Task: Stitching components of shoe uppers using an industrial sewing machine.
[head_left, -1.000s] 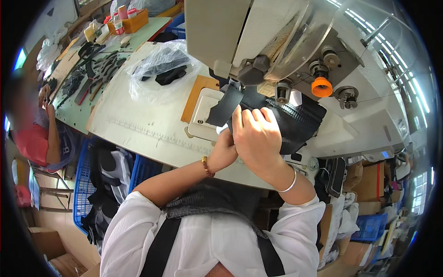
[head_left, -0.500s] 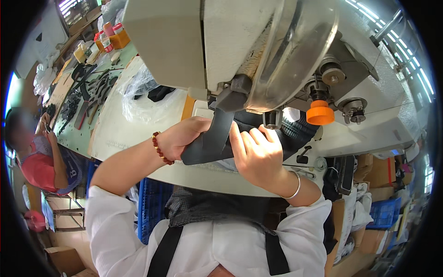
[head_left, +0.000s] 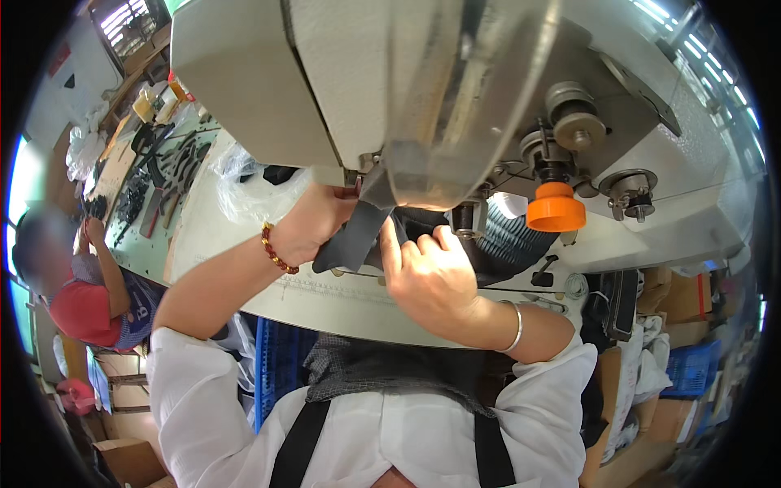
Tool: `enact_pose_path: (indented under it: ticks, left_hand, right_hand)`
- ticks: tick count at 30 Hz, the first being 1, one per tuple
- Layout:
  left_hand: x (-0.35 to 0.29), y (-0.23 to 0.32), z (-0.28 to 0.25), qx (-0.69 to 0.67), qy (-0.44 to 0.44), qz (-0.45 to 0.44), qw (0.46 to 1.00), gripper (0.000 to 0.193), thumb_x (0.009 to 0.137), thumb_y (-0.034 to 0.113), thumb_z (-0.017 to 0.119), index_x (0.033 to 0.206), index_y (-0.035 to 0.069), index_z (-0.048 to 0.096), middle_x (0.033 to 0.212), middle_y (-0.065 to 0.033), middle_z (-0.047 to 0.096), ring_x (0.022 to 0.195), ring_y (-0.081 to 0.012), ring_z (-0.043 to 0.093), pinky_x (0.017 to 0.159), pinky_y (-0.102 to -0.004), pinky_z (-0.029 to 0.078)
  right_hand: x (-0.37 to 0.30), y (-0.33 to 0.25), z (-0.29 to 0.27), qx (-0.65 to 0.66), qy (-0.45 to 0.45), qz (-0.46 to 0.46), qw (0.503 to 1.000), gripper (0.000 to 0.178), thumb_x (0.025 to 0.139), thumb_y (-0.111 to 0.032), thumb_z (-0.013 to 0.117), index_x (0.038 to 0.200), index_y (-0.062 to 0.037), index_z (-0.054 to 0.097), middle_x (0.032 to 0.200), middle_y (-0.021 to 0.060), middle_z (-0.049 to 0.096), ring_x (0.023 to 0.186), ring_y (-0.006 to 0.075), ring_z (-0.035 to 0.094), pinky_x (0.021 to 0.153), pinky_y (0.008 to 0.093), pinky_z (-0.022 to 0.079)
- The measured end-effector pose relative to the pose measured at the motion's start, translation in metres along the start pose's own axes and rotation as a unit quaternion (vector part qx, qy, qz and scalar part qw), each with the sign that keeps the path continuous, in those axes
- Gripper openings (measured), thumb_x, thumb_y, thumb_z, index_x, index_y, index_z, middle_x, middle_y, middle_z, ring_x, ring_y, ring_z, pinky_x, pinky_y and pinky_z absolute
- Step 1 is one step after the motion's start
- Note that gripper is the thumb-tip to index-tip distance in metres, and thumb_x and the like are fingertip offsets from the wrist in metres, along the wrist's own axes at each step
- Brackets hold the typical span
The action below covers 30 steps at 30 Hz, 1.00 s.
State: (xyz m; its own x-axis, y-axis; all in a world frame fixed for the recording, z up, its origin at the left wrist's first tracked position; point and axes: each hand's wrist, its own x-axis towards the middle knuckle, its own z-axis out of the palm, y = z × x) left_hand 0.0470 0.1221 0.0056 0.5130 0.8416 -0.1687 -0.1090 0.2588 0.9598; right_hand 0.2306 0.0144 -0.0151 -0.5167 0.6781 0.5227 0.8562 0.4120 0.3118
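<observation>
A sewing machine head (head_left: 244, 89) fills the upper middle, with a clear guard (head_left: 468, 98) in front. Under it hangs a smooth black strip (head_left: 351, 240), its upper end running into a folded metal part by the needle area. My left hand (head_left: 313, 224) grips the strip from its left side, close under the machine; its fingertips are partly hidden. My right hand (head_left: 431, 272) lies to the right of the strip, index finger stretched along the strip's edge. Its other fingers curl onto a black piece (head_left: 415, 221) beneath. Ribbed black material (head_left: 517, 244) bulges behind that hand.
An orange knob (head_left: 556, 207) and tension discs stick out at right. Clear plastic bags (head_left: 248, 191) lie left on the white table (head_left: 211, 236). Black parts and tools cover a green table (head_left: 134, 240), where another person (head_left: 89, 293) works. Blue crates (head_left: 281, 366) stand below.
My left hand has moved up and left, nearer the needle area, and less of the black strip shows. My right hand has shifted slightly left. My view has moved closer to the machine.
</observation>
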Motion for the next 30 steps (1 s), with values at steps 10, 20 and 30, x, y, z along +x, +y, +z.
enact_pose_path:
  ticks: [10,20,30]
  left_hand:
    - [0.015,-0.032,-0.030,0.542,0.030,0.560,0.626,0.041,0.061,-0.004,0.076,0.100,0.006,0.074,0.105,-0.0166,0.067,0.083,-0.0308,0.065,0.066,-0.0415,0.050]
    - [0.005,-0.026,-0.018,0.448,-0.023,0.459,0.767,0.036,0.080,-0.005,0.072,0.115,0.003,0.075,0.096,-0.0122,0.073,0.071,-0.0316,0.066,0.061,-0.0370,0.052]
    - [0.008,-0.016,-0.010,0.193,-0.046,0.439,0.876,0.034,0.083,-0.008,0.077,0.114,0.005,0.078,0.111,-0.0123,0.077,0.097,-0.0273,0.074,0.083,-0.0374,0.058]
  right_hand:
    - [-0.005,0.003,-0.006,0.058,0.027,0.007,0.998,0.046,0.077,-0.013,0.067,0.120,0.0049,0.074,0.062,0.0033,0.051,0.060,0.0199,0.055,0.077,0.0386,0.051]
    - [0.000,-0.002,0.000,-0.030,0.121,0.088,0.988,0.049,0.074,-0.016,0.066,0.121,-0.0044,0.077,0.065,0.0029,0.058,0.057,0.0167,0.058,0.056,0.0345,0.048]
    - [0.000,0.014,-0.028,-0.045,0.005,-0.019,0.999,0.039,0.076,-0.010,0.068,0.111,0.0052,0.077,0.110,0.0228,0.073,0.083,0.0319,0.070,0.078,0.0392,0.058]
